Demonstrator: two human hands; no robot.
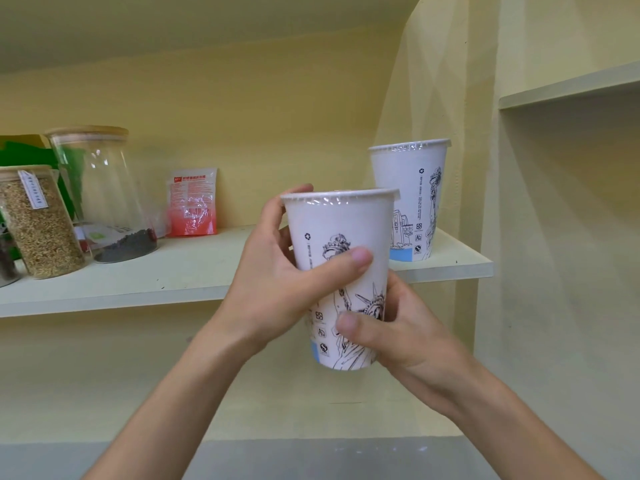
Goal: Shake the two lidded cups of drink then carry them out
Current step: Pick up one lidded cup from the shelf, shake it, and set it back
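Note:
A white paper cup with black line drawings and a sealed film lid is held upright in front of the shelf. My left hand wraps its upper half from the left, thumb across the front. My right hand grips its lower part from the right. A second cup of the same kind, also sealed, stands upright on the white shelf behind and to the right, untouched.
On the shelf's left stand a jar of grain, a tall glass jar with a wooden lid and dark contents, and a red-and-white packet against the yellow wall. Another shelf juts out at upper right.

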